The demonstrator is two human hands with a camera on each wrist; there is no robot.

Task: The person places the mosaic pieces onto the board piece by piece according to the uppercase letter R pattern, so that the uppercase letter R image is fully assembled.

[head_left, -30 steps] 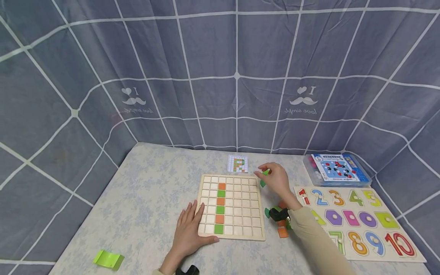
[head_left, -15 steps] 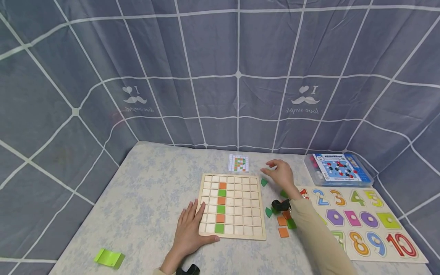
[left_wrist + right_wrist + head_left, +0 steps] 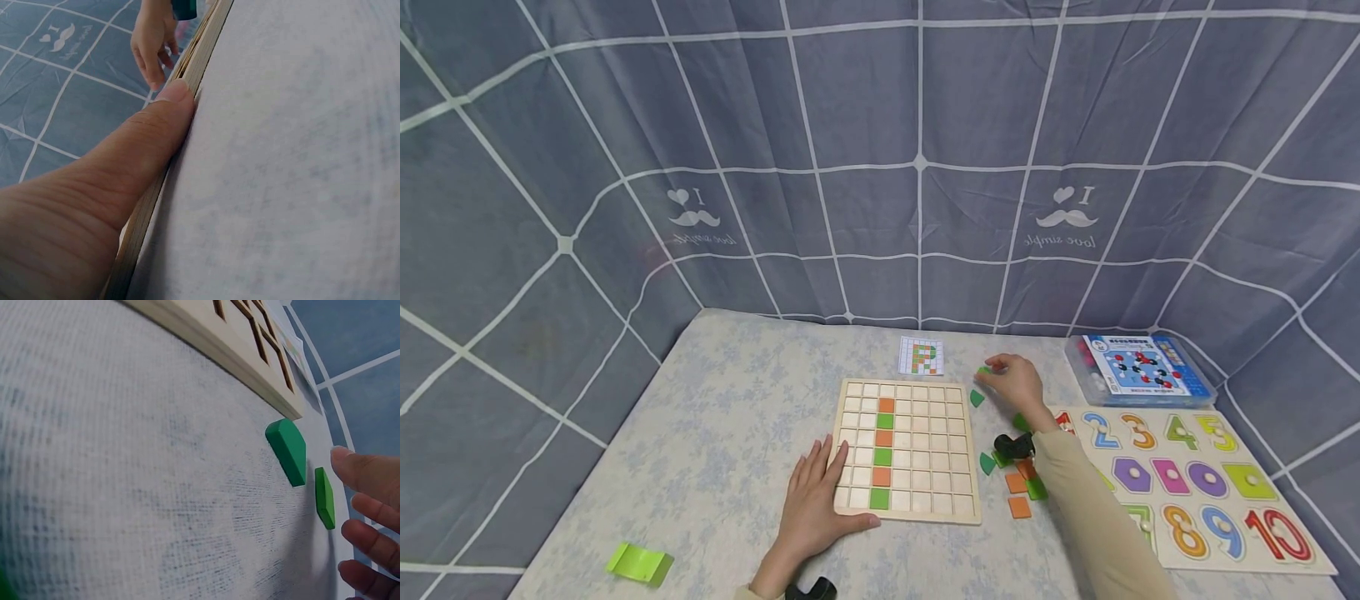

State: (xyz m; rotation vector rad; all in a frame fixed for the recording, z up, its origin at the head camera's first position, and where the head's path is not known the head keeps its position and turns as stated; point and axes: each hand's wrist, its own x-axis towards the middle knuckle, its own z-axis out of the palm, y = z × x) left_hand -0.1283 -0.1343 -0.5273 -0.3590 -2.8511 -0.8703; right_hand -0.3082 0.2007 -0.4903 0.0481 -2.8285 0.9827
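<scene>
Past the board edge (image 3: 237, 365), the right hand (image 3: 1015, 383) hovers near tiles (image 3: 289, 453).

Card (image 3: 921, 356) lies beyond board (image 3: 938, 461); loose tiles (image 3: 1019, 507) right; puzzle (image 3: 1198, 500) farther right, box (image 3: 1138, 369) beyond puzzle; block (image 3: 638, 564) near left.

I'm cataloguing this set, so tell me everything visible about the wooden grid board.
The board is squarish, pale and wood-looking, with a raised rim and a grid of cells. Six square tiles, alternately orange and green, fill part of one column. It lies flat on the patterned cloth; the left hand touches its edge.
</scene>
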